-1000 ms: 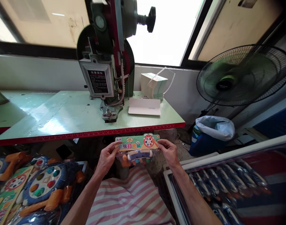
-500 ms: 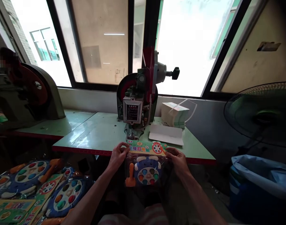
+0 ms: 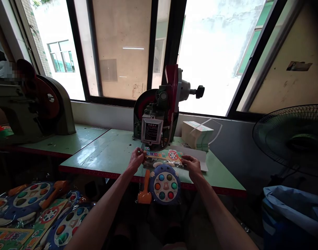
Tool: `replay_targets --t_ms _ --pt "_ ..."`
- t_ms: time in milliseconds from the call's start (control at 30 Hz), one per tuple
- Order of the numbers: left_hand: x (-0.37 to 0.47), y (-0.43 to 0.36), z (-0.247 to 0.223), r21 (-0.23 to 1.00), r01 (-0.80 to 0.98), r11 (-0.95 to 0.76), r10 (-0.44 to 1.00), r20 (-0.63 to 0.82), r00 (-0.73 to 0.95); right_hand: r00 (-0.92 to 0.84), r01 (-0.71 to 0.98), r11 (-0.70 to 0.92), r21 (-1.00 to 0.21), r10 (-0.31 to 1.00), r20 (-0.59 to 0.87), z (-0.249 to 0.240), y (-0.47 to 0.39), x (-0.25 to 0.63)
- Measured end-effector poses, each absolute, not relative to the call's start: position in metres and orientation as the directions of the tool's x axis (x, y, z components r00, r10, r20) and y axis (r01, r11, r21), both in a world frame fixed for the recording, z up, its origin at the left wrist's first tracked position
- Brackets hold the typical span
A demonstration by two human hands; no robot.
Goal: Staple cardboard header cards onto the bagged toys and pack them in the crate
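Note:
A printed header card (image 3: 162, 155) tops a clear bag that holds a blue round toy (image 3: 165, 184) with coloured buttons and an orange hammer (image 3: 145, 189). My left hand (image 3: 137, 159) pinches the card's left end, and my right hand (image 3: 192, 164) pinches its right end. The card lies at the foot of a stapling-type machine (image 3: 152, 130) with a dark label plate. The toy hangs over the red front edge of the green table (image 3: 106, 149). A white open box or card (image 3: 202, 160) is just behind my right hand.
More bagged toys (image 3: 31, 201) lie at lower left. A second machine (image 3: 62, 104) stands on the left table. Behind the white card sits a stack of cards (image 3: 197, 134). At right are a fan (image 3: 296, 139) and a lined bin (image 3: 291, 211).
Both hands have moved the header card forward and up, to the base of the machine. The toy now hangs closer to the table edge. The camera view has shifted slightly.

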State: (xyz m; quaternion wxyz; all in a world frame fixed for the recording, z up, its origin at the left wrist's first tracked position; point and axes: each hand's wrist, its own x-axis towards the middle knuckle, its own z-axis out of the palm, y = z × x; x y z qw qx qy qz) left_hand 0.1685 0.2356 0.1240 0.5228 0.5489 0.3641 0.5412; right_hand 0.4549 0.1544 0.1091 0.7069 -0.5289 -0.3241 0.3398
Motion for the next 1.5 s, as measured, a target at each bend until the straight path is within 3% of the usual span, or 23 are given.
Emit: replay_targets --t_ms 500,1133,1500 --pt "0.166 0.240 0.120 0.952 -0.213 -0.221 0.956 0.254 0.144 0.547 -0.152 0.223 -0.963 0.831 0.106 0.114 0.164 0.453" --pt "0.097 0.236 0.120 0.948 -0.212 -0.236 0.968 0.248 0.031 0.456 -0.259 0.218 -0.941 0.886 0.079 0.115 0.202 0.392" --pt "0.103 0.227 0.112 0.939 -0.337 -0.071 0.997 0.080 0.013 0.493 -0.295 0.238 -0.925 0.867 0.066 0.111 0.203 0.387"
